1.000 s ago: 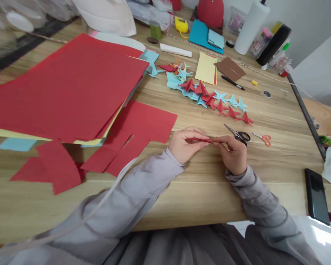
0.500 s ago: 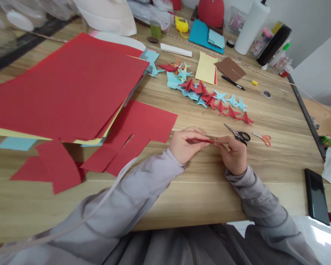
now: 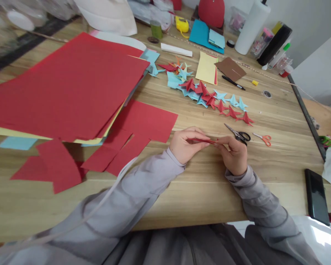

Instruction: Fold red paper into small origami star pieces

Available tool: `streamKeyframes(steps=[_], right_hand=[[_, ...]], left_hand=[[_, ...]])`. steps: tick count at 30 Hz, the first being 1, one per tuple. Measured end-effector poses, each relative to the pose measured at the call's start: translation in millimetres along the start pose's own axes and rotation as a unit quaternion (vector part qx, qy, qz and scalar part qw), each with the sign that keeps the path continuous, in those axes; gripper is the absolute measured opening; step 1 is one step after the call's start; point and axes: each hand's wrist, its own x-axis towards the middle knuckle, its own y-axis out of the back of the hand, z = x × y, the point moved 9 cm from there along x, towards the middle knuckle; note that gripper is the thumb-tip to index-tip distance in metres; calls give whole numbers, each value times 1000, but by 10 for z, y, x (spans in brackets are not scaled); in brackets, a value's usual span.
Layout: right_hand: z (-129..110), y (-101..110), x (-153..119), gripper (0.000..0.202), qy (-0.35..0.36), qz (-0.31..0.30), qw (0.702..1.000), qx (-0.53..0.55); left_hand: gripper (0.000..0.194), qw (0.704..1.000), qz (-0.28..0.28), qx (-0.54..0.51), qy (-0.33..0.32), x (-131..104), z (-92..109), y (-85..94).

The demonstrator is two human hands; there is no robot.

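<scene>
A thin piece of folded red paper [image 3: 204, 140], seen edge-on, spans the gap between my two hands. My left hand [image 3: 186, 145] pinches its left part between thumb and fingers. At its right end, the thumb and forefinger of my right hand [image 3: 233, 154] are closed on it. Much of the paper is covered by the fingers, so its exact shape cannot be made out. Just beyond my right hand lie black-handled scissors [image 3: 241, 136] and small orange-handled scissors [image 3: 264, 139]. Folded red paper cranes [image 3: 231, 112] and light blue paper cranes [image 3: 233, 100] stand farther back.
Large red sheets [image 3: 71, 88] cover the left of the table, with cut red pieces [image 3: 151, 119] beside them. A phone [image 3: 316, 195] lies at the right edge. Behind are a pen [image 3: 233, 82], yellow paper [image 3: 206, 68], brown paper [image 3: 230, 69] and a yellow tape measure [image 3: 182, 24].
</scene>
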Motion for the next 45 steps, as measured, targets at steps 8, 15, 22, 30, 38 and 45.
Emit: streamKeyframes(steps=[8, 15, 22, 30, 38, 45], right_hand=[[126, -4, -41, 20, -31, 20, 998, 49], [37, 20, -17, 18, -20, 17, 999, 47], [317, 42, -28, 23, -150, 85, 959, 227], [462, -115, -81, 22, -239, 44, 915, 323], [513, -132, -112, 21, -287, 59, 883, 365], [450, -241, -131, 24, -281, 9, 877, 389]], left_hand=[[11, 1000, 6, -1, 3, 4, -19, 20], [11, 1000, 6, -2, 6, 5, 16, 8], [11, 1000, 12, 2, 3, 13, 12, 22], [11, 1000, -17, 8, -8, -14, 40, -45], [12, 1000, -5, 0, 10, -13, -10, -21], [16, 997, 33, -45, 43, 5, -63, 29]])
